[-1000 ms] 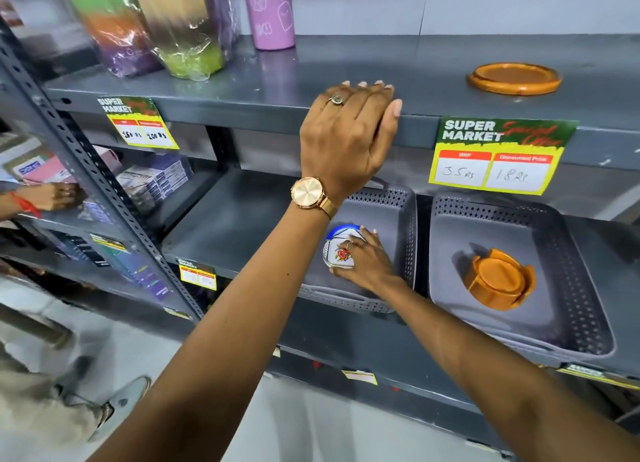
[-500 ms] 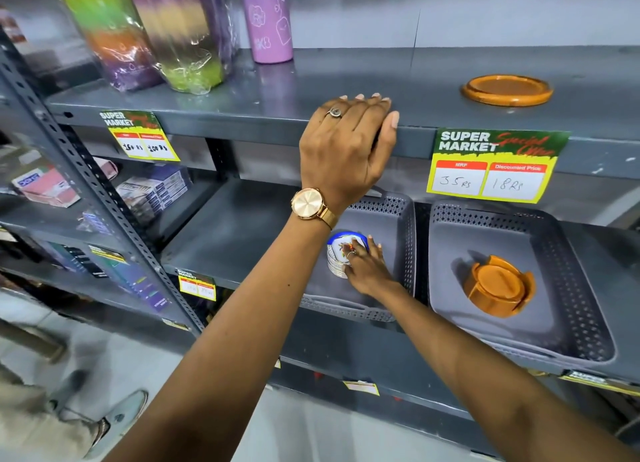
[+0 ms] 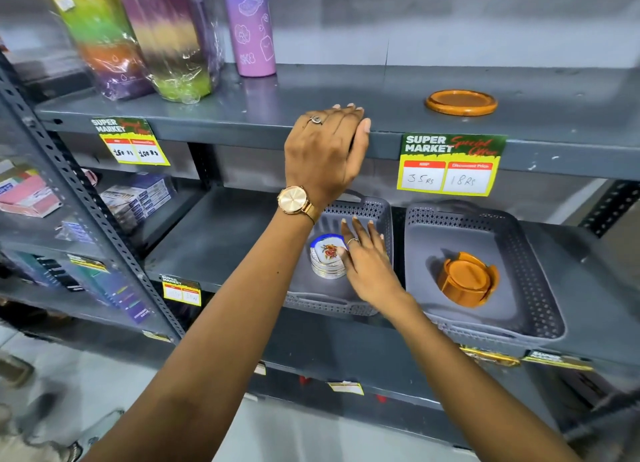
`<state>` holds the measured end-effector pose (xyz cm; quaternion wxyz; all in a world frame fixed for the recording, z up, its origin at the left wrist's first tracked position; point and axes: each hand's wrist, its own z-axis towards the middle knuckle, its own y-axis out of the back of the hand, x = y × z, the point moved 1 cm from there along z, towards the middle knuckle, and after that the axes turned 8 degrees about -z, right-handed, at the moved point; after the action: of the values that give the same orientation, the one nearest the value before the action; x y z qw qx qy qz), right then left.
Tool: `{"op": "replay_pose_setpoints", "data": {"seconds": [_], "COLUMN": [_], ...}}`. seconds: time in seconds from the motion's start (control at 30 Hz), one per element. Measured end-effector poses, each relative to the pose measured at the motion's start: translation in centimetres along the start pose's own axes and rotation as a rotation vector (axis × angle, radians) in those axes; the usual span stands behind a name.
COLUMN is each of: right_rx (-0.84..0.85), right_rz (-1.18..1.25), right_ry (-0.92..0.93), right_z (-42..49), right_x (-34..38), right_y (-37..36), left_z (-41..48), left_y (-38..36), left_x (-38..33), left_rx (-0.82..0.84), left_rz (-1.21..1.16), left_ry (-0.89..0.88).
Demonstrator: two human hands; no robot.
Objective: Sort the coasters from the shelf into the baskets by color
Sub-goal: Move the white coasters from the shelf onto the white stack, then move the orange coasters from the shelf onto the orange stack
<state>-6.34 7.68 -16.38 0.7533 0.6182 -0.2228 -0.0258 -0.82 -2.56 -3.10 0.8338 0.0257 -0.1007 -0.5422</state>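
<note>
A single orange coaster (image 3: 461, 102) lies on the upper shelf (image 3: 346, 90), to the right. Below, two grey baskets sit side by side. The left basket (image 3: 332, 307) holds a stack of white floral coasters (image 3: 327, 257) with a blue-rimmed one on top. The right basket (image 3: 540, 288) holds a stack of orange coasters (image 3: 467, 279). My right hand (image 3: 367, 260) is inside the left basket, fingers spread, its thumb at the white stack's right side. My left hand (image 3: 325, 153) rests flat over the upper shelf's front edge, holding nothing.
A purple bottle (image 3: 251, 28) and plastic-wrapped multicoloured bottles (image 3: 166, 38) stand at the upper shelf's left. Price tags (image 3: 450, 165) hang from the shelf edge. A perforated metal post (image 3: 86, 198) separates a neighbouring rack with boxes (image 3: 138, 198).
My right hand set the blue-rimmed white coaster down on the stack in the left basket and opened its fingers. My left hand stayed on the shelf edge.
</note>
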Motion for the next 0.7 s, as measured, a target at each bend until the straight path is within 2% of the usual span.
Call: {"op": "replay_pose_setpoints", "data": {"seconds": [0.2,0.33,0.4,0.5,0.57,0.7], "right_rx": [-0.132,-0.288,-0.417,-0.545,-0.537,-0.219], "right_rz": [0.133,0.242,0.272,0.308,0.198,-0.163], "right_ry": [0.165,0.364,0.390,0.290,0.161,-0.127], "right_z": [-7.2,-9.3,-8.3,-4.3,-1.2,3.5], "right_x": [2.5,3.9,3.7,2.1,0.3,-1.8], "right_y": [10.1,19.6,22.9,25.4,26.2,25.7], "left_z": [0.4,0.9,1.1,1.4,1.6,2.0], "left_y": [0.6,1.2,1.4,1.7,1.7,1.9], "left_x": [-0.4,-0.8,-1.0,-1.3,-1.3,-1.5], "left_rx": [0.073,0.121,0.142,0.159,0.170,0.222], "left_rz": [-0.023,-0.055,-0.073,-0.069,-0.058,-0.034], "left_ry": [0.058,0.079,0.104,0.154,0.176,0.222]}}
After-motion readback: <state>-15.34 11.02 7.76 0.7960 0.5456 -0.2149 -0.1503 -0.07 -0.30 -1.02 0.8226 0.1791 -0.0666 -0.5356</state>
